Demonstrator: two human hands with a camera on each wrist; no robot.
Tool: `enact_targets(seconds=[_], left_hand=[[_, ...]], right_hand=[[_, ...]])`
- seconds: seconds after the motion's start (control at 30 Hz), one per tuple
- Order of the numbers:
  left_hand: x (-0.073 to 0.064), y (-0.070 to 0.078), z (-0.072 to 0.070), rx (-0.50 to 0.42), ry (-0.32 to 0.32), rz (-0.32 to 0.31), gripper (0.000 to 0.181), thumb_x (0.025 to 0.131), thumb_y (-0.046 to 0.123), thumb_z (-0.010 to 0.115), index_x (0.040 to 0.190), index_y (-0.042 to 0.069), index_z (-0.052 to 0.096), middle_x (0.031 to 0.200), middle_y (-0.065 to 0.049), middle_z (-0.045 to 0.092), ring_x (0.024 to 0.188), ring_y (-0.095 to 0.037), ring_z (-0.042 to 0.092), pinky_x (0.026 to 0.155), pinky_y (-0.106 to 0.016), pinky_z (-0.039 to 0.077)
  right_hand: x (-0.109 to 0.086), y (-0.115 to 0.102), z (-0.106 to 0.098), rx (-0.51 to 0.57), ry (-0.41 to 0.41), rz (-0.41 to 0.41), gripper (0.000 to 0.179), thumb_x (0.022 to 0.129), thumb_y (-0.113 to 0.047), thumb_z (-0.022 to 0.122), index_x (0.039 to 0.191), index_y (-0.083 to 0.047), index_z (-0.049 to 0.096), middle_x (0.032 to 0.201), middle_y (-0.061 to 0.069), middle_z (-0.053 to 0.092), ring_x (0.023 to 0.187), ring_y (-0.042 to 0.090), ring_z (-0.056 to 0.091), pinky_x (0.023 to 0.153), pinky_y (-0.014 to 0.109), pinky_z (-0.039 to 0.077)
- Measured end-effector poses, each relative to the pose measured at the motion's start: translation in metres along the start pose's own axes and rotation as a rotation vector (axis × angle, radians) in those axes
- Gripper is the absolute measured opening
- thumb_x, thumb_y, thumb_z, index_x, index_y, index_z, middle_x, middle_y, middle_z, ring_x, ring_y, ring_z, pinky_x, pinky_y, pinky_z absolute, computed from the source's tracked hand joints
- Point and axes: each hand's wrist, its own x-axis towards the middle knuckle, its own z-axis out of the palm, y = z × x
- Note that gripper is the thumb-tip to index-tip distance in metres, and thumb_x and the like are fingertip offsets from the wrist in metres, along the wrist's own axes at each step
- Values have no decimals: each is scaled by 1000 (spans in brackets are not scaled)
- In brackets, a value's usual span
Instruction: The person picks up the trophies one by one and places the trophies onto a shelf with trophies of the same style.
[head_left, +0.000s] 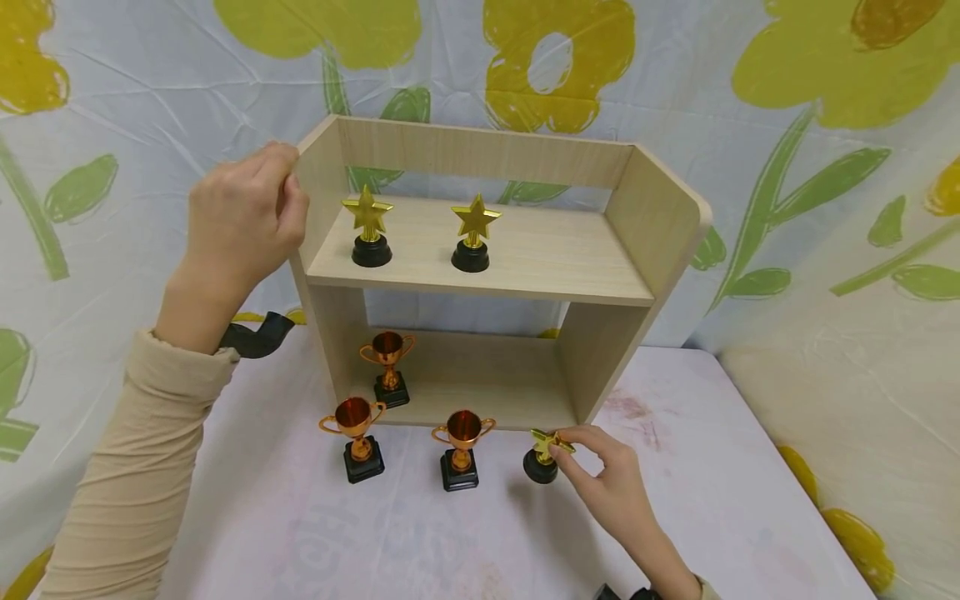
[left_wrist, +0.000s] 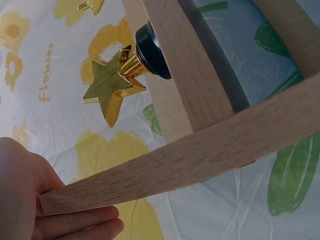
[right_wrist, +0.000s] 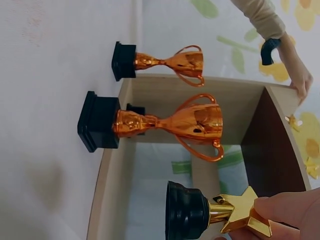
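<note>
Three gold star trophies (head_left: 474, 221), three copper-coloured cups (head_left: 461, 429), one pale wooden shelf (head_left: 480, 291).

Writing: the word "flower" (left_wrist: 46, 72) on the wall cloth (left_wrist: 37, 125), left wrist view; large lettering (head_left: 322, 537) on the table (head_left: 247, 508), too faint to make out.

Obscured: in the right wrist view, the lower-board cup (right_wrist: 136, 109), mostly behind the nearest cup; in the left wrist view, one star cut off by the top edge.

Held: one star trophy (head_left: 542, 462), tilted, its star pinched between thumb and forefinger of the right hand (head_left: 611, 475), which cover part of it; black round base beyond the fingertips, raised above the table before the shelf's lower right corner.

Left hand (head_left: 243, 204): clasped on the front end of the left side panel (head_left: 321, 171).

Upper board: two stars, upright. Lower board: one cup, at left. Table: two cups, in front of the shelf.
</note>
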Motion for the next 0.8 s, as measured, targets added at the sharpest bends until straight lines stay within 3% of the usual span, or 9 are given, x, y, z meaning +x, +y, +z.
enact_targets(seconds=[0.2,0.8], left_hand=[[-1,0,-1,1,-4,0,22,91,8,39,90,-4,58,91,-19,69,54,-39,47,51,-50,38],[0,-1,0,-2,-8,0,23,91,8,39,90,-4,59,97,-20,70,55,-41,50,53,-52,41]], right_hand=[[1,-3,-4,-5,5,37,25,77,3,80,94,-14,76,92,-8,71,87,11,66,84,13,45],[13,-9,-12,30,62,-2,27,74,7,80,95,-10,76,91,0,73,87,9,65,84,12,45]])
